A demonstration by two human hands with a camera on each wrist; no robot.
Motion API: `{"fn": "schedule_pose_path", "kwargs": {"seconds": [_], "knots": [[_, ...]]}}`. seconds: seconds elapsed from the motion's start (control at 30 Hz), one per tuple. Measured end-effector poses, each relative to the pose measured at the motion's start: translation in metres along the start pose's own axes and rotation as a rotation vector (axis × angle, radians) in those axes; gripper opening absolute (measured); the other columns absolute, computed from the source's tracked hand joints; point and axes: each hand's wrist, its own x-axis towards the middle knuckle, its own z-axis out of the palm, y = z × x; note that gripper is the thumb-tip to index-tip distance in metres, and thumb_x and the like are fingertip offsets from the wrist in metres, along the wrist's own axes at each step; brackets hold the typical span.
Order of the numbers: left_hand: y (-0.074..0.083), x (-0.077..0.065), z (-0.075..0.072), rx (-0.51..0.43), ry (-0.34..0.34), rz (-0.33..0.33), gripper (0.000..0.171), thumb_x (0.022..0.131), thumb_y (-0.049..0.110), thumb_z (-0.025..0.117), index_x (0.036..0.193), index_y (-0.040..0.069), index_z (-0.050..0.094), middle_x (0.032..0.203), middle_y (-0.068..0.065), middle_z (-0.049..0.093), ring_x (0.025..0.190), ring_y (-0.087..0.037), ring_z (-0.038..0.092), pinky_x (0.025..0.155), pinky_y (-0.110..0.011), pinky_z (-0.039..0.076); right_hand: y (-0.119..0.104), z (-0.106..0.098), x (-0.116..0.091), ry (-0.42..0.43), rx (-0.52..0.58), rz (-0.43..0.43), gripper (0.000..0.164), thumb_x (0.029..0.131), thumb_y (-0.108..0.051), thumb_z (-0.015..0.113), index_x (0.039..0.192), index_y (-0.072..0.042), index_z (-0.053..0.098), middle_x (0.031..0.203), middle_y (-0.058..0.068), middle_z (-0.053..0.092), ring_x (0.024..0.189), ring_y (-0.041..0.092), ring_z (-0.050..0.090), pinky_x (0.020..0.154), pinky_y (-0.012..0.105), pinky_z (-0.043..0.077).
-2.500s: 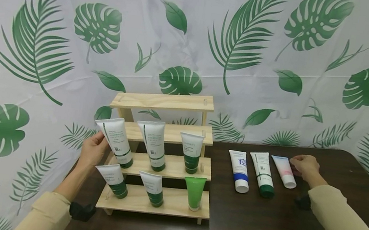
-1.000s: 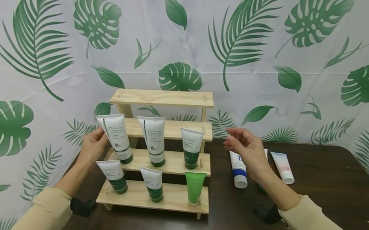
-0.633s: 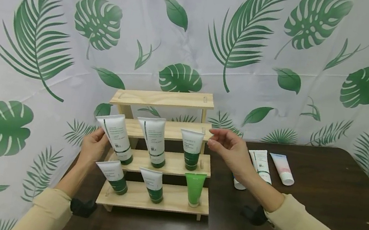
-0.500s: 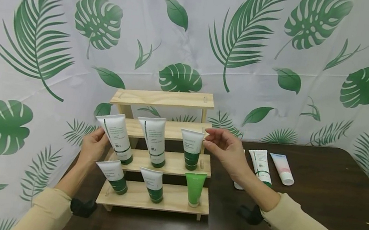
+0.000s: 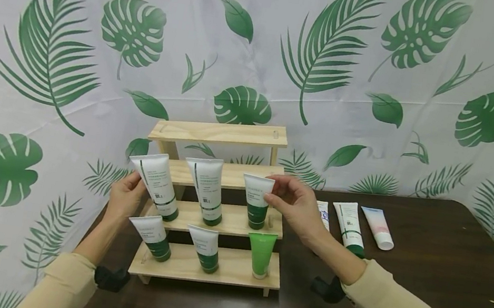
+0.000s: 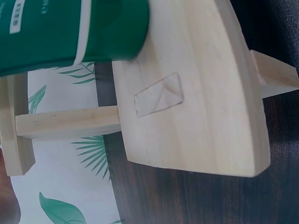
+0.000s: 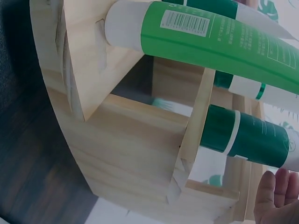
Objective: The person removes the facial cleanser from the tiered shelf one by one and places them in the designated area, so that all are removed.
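Note:
A stepped wooden display rack (image 5: 231, 133) carries three tubes on each of its two lower tiers. My right hand (image 5: 298, 207) pinches the upper right edge of a small white tube with a dark green lower half (image 5: 257, 198), upright on the second tier. Its fingers (image 7: 265, 189) show beside that tube's top end in the right wrist view. My left hand (image 5: 124, 197) grips the rack's left side by the third tier, fingertips partly hidden behind a tall white tube (image 5: 155, 183). Another tall white tube (image 5: 205, 187) stands between. Below the pinched tube is a bright green tube (image 5: 260, 254).
Two more white-and-green tubes (image 5: 150, 235) stand on the bottom tier. On the dark table (image 5: 422, 297) right of the rack lie a white-and-blue tube (image 5: 323, 214), partly behind my right arm, a white-green tube (image 5: 349, 225) and a blue-pink tube (image 5: 377, 227). A leaf-print cloth (image 5: 254, 43) hangs behind.
My right hand has moved left from beside the blue-pink tube, past the other lying tubes, to the small white-and-green tube on the second tier. My left hand has stayed at the rack's left side.

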Motion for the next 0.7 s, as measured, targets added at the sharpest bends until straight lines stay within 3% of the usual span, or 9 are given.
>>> {"fn": "schedule_pose_path", "kwargs": {"seconds": [0.2, 0.43, 0.7], "knots": [[0.0019, -0.0010, -0.0007, 0.008, -0.013, 0.011, 0.039, 0.094, 0.021, 0.058, 0.128, 0.002, 0.057, 0.091, 0.026, 0.060, 0.086, 0.010, 0.055, 0.077, -0.007, 0.045, 0.0003, 0.0015, -0.0009, 0.009, -0.016, 0.015, 0.028, 0.084, 0.002, 0.066, 0.111, 0.007, 0.059, 0.088, -0.005, 0.062, 0.080, 0.008, 0.058, 0.072, 0.021, 0.051], [0.0038, -0.0025, -0.0016, 0.020, -0.013, -0.002, 0.039, 0.094, 0.022, 0.057, 0.128, 0.003, 0.057, 0.096, 0.022, 0.062, 0.087, 0.010, 0.054, 0.077, -0.007, 0.044, 0.0026, 0.0030, -0.0010, 0.017, 0.002, 0.007, 0.024, 0.084, 0.003, 0.066, 0.105, 0.010, 0.059, 0.086, -0.005, 0.063, 0.078, 0.007, 0.059, 0.072, 0.020, 0.052], [0.0037, -0.0030, -0.0010, -0.003, -0.018, -0.004, 0.040, 0.094, 0.021, 0.057, 0.129, 0.002, 0.056, 0.085, 0.035, 0.057, 0.087, 0.011, 0.054, 0.077, -0.006, 0.043, 0.0048, 0.0037, -0.0020, 0.043, 0.002, 0.002, 0.023, 0.083, 0.005, 0.066, 0.104, 0.010, 0.059, 0.087, -0.003, 0.062, 0.078, 0.006, 0.060, 0.071, 0.019, 0.052]]}}
